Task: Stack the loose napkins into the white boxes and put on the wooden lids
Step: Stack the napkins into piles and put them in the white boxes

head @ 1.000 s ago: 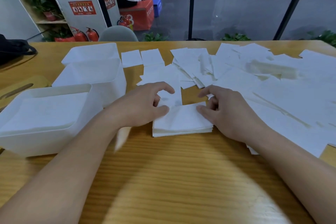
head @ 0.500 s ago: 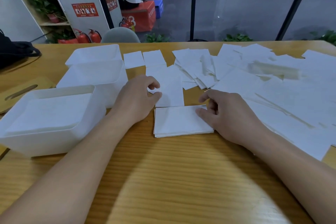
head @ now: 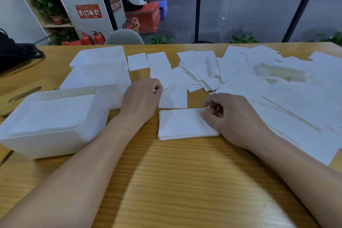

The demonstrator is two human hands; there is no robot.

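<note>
A small stack (head: 185,124) of napkins lies squared near the centre of the frame on the counter (head: 166,181), its near edge parallel to the counter's grain. The right hand (head: 235,116) rests on the stack's right end, fingers curled, thumb and fingertips pressing the top sheet by its far right corner. The left hand (head: 141,98) sits just left of a loose napkin (head: 174,90) that lies beyond the stack, fingers curled and pinching that sheet's left edge.

Three white boxes stand in a row at the left of the frame. The nearest box (head: 55,146) is filled with napkins almost to its rim; the middle box (head: 103,79) touches it behind, and the far box (head: 100,55) sits beyond that. A wooden lid (head: 24,94) with a slot lies flat at the left edge, partly hidden behind the nearest box.

Loose napkins (head: 259,79) overlap in a wide spread across the right and upper middle of the frame, reaching the counter's right edge. The lower part of the frame, in front of the stack and between the forearms, is bare wood.
</note>
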